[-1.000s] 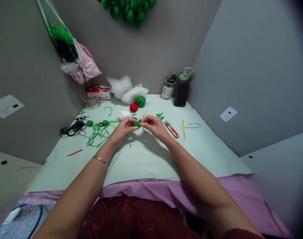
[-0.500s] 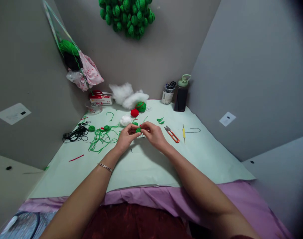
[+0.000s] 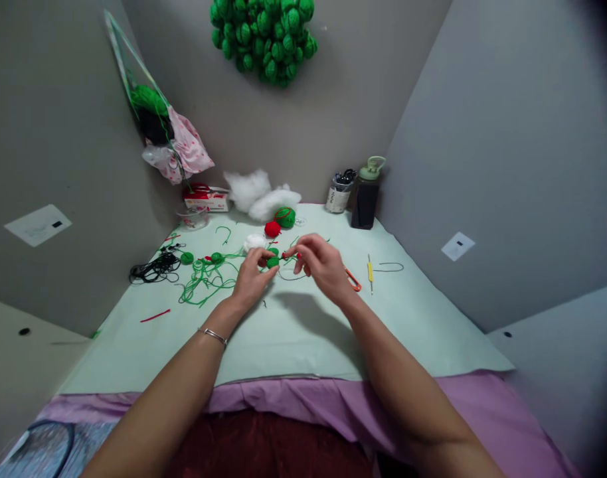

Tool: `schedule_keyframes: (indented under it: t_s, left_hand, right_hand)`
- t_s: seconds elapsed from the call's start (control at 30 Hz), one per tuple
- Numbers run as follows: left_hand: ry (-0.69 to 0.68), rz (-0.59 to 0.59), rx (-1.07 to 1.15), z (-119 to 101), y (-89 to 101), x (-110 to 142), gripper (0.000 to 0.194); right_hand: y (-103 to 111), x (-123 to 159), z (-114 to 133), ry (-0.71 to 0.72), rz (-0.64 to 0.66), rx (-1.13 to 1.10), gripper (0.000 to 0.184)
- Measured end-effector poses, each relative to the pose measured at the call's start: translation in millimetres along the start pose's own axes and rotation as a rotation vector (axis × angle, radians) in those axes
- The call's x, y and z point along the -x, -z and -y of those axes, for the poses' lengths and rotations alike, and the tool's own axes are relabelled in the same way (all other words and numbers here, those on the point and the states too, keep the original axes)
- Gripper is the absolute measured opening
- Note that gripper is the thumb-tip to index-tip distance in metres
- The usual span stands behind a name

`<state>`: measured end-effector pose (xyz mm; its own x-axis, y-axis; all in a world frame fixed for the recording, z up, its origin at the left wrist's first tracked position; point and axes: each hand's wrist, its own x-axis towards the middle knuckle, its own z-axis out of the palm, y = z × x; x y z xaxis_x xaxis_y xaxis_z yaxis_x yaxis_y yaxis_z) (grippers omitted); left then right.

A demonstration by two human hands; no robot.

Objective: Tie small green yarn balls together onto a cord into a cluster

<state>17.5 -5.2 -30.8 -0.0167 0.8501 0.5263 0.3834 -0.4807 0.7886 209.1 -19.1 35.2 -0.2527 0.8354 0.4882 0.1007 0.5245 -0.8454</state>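
My left hand point(image 3: 252, 273) pinches a small green crocheted piece point(image 3: 273, 262) between thumb and fingers, above the table. Just right of it, my right hand point(image 3: 324, 265) is raised with thumb and fingers pressed together; what they pinch is too small to make out. A bit of red shows at its fingertips and another beside the green piece. A thin black cord point(image 3: 293, 278) curves below and between the hands. Behind my left hand lies a white yarn ball point(image 3: 254, 243), partly covered by the fingers. Orange-handled thread snips point(image 3: 354, 280) are partly hidden by my right hand.
Tangled green yarn point(image 3: 204, 282) and black cord point(image 3: 157, 267) lie left. A yellow-handled crochet hook point(image 3: 370, 272) is at right. Behind are a red yarn ball point(image 3: 272, 229), a green ball point(image 3: 286, 217), white stuffing point(image 3: 273, 202), a jar point(image 3: 338, 198) and a bottle point(image 3: 364, 202).
My right hand has drawn away from the green piece, to the right and slightly up, and now covers part of the snips. My left hand still holds the piece. The view has shifted slightly.
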Motion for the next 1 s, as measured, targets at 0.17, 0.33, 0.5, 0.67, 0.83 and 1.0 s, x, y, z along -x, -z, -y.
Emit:
schedule_keyframes:
  t_s: [0.17,0.33,0.5,0.67,0.83,1.0]
  left_hand:
    - [-0.067,-0.178,-0.129,4,11.6,-6,0.025]
    - [-0.051,-0.346,-0.185,13,26.0,-15,0.029]
    - [-0.018,-0.394,-0.137,16,26.6,-17,0.03]
    - [-0.012,-0.261,0.04,4,9.9,-7,0.033]
    - [-0.068,-0.161,0.083,-9,-0.7,4,0.037]
    - [-0.169,-0.099,0.031,-10,-2.3,7,0.031]
  right_hand:
    - [48,-17,-2,-0.182,-0.106,-0.446,0.033]
    - [116,-25,-25,-0.074,-0.693,-0.561,0.015]
    - [147,-22,-39,-0.045,-0.926,-0.464,0.026]
    - [103,-26,-35,-0.144,-0.724,-0.429,0.025]
    - [30,-17,-21,-0.301,-0.133,-0.223,0.029]
    - [-10,-3,-21,-0.175,0.148,0.075,0.032]
